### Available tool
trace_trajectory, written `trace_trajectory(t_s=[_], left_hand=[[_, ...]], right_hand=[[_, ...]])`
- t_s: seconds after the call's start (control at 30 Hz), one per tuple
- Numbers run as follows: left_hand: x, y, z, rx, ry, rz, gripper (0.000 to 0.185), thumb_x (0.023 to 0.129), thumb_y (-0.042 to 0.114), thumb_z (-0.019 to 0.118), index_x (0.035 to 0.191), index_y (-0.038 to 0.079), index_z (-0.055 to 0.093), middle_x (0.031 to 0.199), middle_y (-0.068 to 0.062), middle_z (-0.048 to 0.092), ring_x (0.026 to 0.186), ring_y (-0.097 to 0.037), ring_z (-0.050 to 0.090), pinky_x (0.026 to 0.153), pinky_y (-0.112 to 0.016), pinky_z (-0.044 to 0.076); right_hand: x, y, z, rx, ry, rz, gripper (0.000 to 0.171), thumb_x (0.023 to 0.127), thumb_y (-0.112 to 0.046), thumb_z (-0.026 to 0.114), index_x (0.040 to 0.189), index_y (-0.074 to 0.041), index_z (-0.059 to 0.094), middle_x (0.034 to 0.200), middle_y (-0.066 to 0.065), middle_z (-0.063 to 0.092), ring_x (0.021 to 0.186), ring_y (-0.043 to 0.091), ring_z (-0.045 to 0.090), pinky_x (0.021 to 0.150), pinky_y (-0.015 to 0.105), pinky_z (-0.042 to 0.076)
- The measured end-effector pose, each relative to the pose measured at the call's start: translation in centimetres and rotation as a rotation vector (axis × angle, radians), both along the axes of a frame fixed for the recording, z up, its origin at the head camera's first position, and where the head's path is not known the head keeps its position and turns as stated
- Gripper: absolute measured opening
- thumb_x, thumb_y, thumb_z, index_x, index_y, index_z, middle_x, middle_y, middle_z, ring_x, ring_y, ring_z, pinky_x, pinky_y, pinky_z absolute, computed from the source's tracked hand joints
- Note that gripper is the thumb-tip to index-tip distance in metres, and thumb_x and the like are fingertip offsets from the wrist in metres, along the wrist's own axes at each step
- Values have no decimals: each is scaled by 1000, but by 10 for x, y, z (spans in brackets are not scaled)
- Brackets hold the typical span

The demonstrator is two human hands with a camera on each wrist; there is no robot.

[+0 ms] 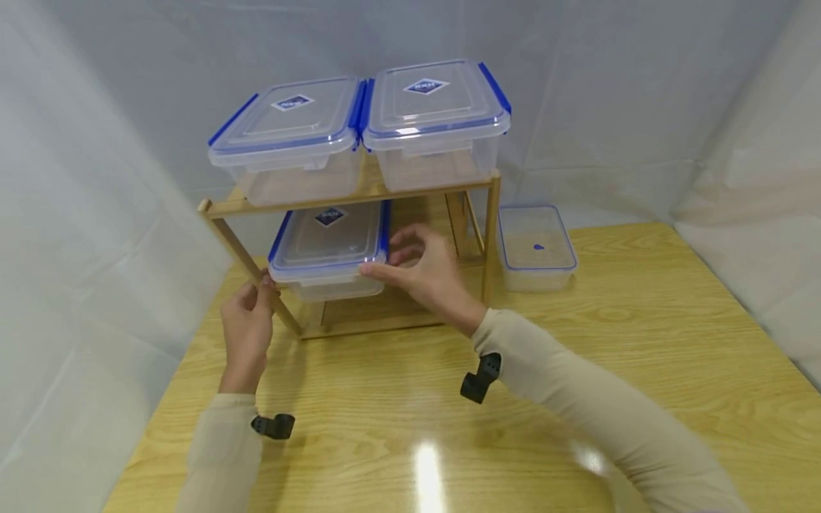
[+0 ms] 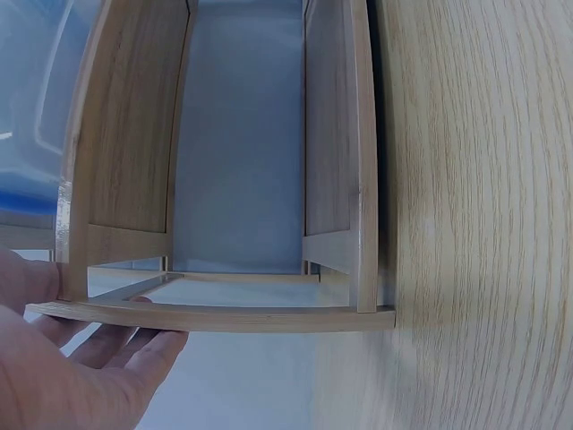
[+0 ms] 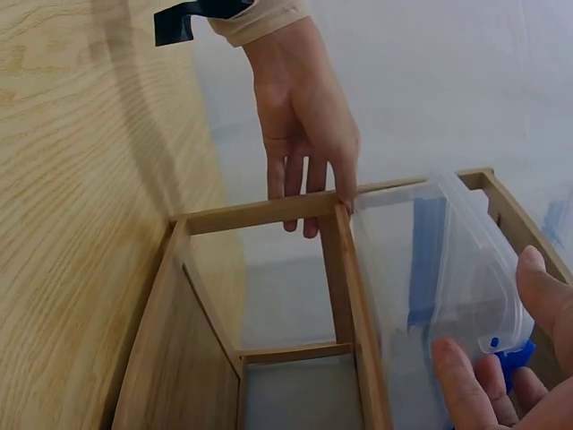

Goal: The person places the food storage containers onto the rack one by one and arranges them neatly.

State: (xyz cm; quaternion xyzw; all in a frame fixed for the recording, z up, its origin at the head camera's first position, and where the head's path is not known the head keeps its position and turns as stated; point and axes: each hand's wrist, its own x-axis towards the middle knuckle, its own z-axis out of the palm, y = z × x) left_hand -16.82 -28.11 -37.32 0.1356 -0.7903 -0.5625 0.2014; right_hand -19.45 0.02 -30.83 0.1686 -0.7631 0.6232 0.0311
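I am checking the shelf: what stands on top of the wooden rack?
Two lidded clear boxes stand side by side on the wooden rack; they look empty.

The lidded boxes (image 1: 328,249) are clear plastic with blue clips and a dark blue diamond label. The rack (image 1: 359,192) is pale wood; the counter (image 1: 641,342) shows yellow-tan wood grain. The sleeves (image 1: 577,399) are beige, the backdrop (image 1: 609,85) white.

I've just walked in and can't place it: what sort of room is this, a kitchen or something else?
Probably a staged recording booth, not a kitchen. Plain white sheeting hangs all around a bare wooden table, which carries only a wooden rack of clear lidded boxes, and the person wears small black cameras on both wrists.
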Motion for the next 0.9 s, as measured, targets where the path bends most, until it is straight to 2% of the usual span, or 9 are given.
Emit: trace_trajectory(t_s=[0.1,0.27,0.47,0.6,0.7,0.83,0.9], left_hand=[[0,0,0,0,-14,7,44,106,41,52,109,2,70,129,-16,67,91,-18,57,56,-25,38],[1,-1,2,-2,-31,6,45,105,45,52,103,2,68,129,-15,66,95,-21,56,60,-26,40],[3,-1,2,-21,-29,-5,52,105,46,50,125,2,69,130,-17,66,102,-23,57,60,-26,39],[3,-1,2,-12,-28,-13,51,105,46,50,135,7,65,134,-16,64,115,-24,59,75,-27,46],[2,-1,2,2,-22,-7,50,106,45,50,136,8,65,135,-15,63,122,-22,58,84,-28,47],[2,0,1,-3,-13,5,49,106,44,51,133,6,67,134,-14,64,113,-20,59,76,-26,45],[2,0,2,-1,-13,2,48,106,43,51,134,7,66,135,-14,64,114,-21,59,79,-27,46]], right_hand=[[0,-4,-3,-46,29,-1,46,77,-26,92,105,-4,64,91,8,69,83,26,69,68,32,59],[0,-11,-7,-102,53,9,39,81,-22,90,104,-2,65,94,9,69,81,22,69,69,31,61],[0,-18,-8,-102,27,8,36,86,-21,85,111,-1,67,101,10,69,83,20,71,72,29,61],[-2,-22,-7,-127,2,23,39,89,-18,82,118,1,66,106,12,69,83,22,72,72,29,61],[-2,-24,-6,-139,-5,34,41,89,-17,81,122,1,64,108,12,70,85,21,73,74,32,61],[-2,-24,-6,-144,-18,45,42,90,-17,80,124,1,64,110,11,70,87,21,73,77,35,61],[0,-23,-5,-141,-19,45,41,90,-18,80,124,0,64,110,10,69,89,21,73,78,34,61]])
